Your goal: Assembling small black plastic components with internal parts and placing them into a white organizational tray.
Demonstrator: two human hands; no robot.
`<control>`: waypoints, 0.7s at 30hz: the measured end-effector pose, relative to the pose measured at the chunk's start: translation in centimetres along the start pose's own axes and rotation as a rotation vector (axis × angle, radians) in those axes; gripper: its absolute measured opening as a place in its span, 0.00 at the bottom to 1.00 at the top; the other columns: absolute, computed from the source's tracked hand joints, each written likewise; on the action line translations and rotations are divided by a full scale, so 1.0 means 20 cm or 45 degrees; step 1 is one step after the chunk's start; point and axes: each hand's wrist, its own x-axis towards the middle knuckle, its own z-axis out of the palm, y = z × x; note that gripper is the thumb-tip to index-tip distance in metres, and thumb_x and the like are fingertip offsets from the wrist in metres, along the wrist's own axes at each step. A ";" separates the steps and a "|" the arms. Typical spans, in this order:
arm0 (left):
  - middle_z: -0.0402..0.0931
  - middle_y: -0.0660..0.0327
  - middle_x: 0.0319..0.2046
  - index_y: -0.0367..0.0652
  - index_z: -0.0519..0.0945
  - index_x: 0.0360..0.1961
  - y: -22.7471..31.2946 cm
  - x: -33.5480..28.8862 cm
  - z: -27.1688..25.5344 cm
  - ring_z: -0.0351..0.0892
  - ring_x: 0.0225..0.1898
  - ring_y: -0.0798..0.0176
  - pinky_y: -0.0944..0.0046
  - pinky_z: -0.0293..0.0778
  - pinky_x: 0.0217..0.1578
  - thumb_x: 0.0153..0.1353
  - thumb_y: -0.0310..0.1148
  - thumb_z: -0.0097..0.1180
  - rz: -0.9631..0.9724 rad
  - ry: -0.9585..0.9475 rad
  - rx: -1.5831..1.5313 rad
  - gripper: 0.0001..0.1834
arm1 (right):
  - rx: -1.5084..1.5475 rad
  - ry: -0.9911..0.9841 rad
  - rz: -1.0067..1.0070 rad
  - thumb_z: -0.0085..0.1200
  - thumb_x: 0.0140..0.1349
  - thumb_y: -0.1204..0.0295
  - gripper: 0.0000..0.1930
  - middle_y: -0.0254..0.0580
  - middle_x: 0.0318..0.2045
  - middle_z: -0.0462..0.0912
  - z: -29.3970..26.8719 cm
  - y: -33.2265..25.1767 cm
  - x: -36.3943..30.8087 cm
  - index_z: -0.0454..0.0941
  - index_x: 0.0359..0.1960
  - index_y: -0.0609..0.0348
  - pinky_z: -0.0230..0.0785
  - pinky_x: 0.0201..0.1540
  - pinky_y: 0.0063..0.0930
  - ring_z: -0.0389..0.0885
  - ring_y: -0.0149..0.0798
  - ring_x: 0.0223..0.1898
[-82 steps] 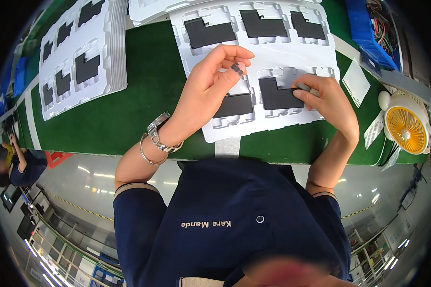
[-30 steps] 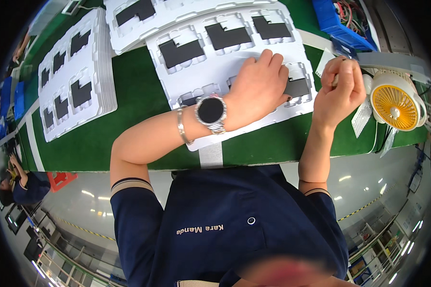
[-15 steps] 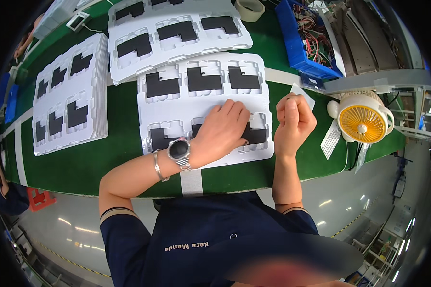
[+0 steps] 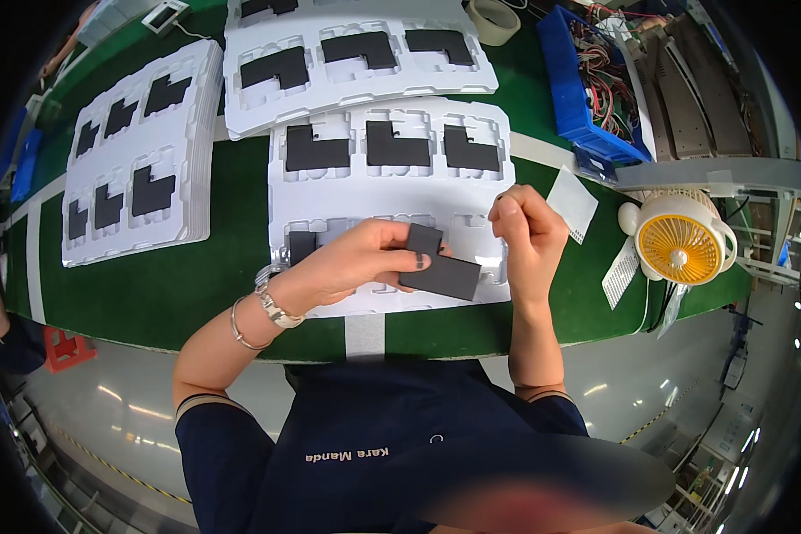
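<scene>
My left hand [image 4: 351, 262] grips a flat black L-shaped piece [image 4: 443, 275], with the thumb on top and the fingers beneath. The piece is lifted and tilted above the white moulded tray [image 4: 329, 198] in front of me. My right hand [image 4: 532, 245] is raised at the tray's right edge, its fingers curled in a pinch; anything inside them is hidden or too small to name. Along the tray's far row sit several like black pieces [image 4: 399, 147]. In the near row another black piece [image 4: 302, 246] shows at the left, and the right-hand pocket [image 4: 473, 233] is bare.
A stack of white trays [image 4: 206, 151] with black pieces stands to the left. Another loaded tray [image 4: 356, 89] overlaps the far edge. To the right are a blue bin [image 4: 583, 133] of wires, a yellow-and-white fan [image 4: 679, 252] and a white paper [image 4: 571, 203]. A tape roll [image 4: 492, 22] lies at the back.
My left hand has picked the black L-shaped piece out of the near row's right-hand pocket and brought it up toward me. My right hand stays pinched, shifted slightly left.
</scene>
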 end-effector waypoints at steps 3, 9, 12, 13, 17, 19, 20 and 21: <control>0.77 0.60 0.45 0.36 0.76 0.51 -0.02 -0.07 -0.06 0.77 0.41 0.71 0.69 0.77 0.37 0.66 0.29 0.51 0.041 0.075 -0.113 0.14 | -0.064 -0.111 -0.037 0.52 0.61 0.75 0.09 0.28 0.13 0.64 0.02 0.00 -0.02 0.77 0.24 0.65 0.50 0.21 0.20 0.57 0.20 0.16; 0.75 0.63 0.41 0.38 0.75 0.46 -0.04 -0.12 -0.08 0.75 0.39 0.73 0.71 0.75 0.34 0.66 0.31 0.50 0.161 0.287 -0.026 0.11 | -0.060 -0.248 0.049 0.53 0.61 0.75 0.08 0.30 0.16 0.72 0.09 0.02 -0.05 0.78 0.25 0.65 0.50 0.20 0.19 0.59 0.20 0.16; 0.74 0.66 0.39 0.38 0.76 0.44 -0.04 -0.12 -0.09 0.73 0.39 0.74 0.71 0.74 0.34 0.66 0.31 0.50 0.199 0.281 0.029 0.09 | -0.081 -0.314 0.081 0.53 0.62 0.76 0.08 0.31 0.18 0.74 0.11 0.02 -0.05 0.78 0.25 0.65 0.51 0.20 0.19 0.61 0.20 0.17; 0.74 0.66 0.38 0.38 0.76 0.43 -0.04 -0.12 -0.08 0.73 0.39 0.74 0.71 0.73 0.36 0.66 0.30 0.50 0.206 0.266 0.059 0.09 | -0.086 -0.332 0.087 0.53 0.62 0.76 0.08 0.32 0.19 0.75 0.12 0.02 -0.06 0.78 0.25 0.65 0.52 0.20 0.19 0.61 0.21 0.17; 0.74 0.68 0.38 0.37 0.76 0.42 -0.08 -0.12 -0.08 0.72 0.39 0.75 0.72 0.71 0.41 0.66 0.30 0.50 0.341 0.274 0.169 0.08 | -0.039 -0.347 0.103 0.53 0.62 0.76 0.07 0.32 0.21 0.76 0.14 0.01 -0.08 0.79 0.26 0.65 0.53 0.20 0.20 0.64 0.22 0.17; 0.77 0.65 0.36 0.31 0.77 0.41 -0.09 -0.11 -0.07 0.72 0.36 0.77 0.73 0.71 0.37 0.63 0.28 0.53 0.380 0.344 0.185 0.09 | -0.077 -0.375 0.093 0.53 0.61 0.76 0.07 0.33 0.21 0.76 0.15 0.00 -0.08 0.79 0.26 0.65 0.54 0.21 0.20 0.64 0.23 0.18; 0.77 0.65 0.36 0.31 0.77 0.41 -0.10 -0.11 -0.07 0.72 0.36 0.77 0.73 0.71 0.37 0.63 0.28 0.53 0.372 0.345 0.180 0.09 | -0.116 -0.400 0.078 0.53 0.61 0.77 0.06 0.33 0.21 0.76 0.15 0.00 -0.08 0.79 0.27 0.65 0.55 0.21 0.21 0.65 0.23 0.18; 0.77 0.65 0.36 0.31 0.77 0.40 -0.10 -0.11 -0.07 0.72 0.36 0.77 0.73 0.70 0.37 0.63 0.27 0.53 0.363 0.364 0.179 0.09 | -0.114 -0.401 0.088 0.53 0.61 0.77 0.06 0.33 0.21 0.76 0.15 0.00 -0.08 0.79 0.27 0.65 0.55 0.21 0.21 0.65 0.23 0.18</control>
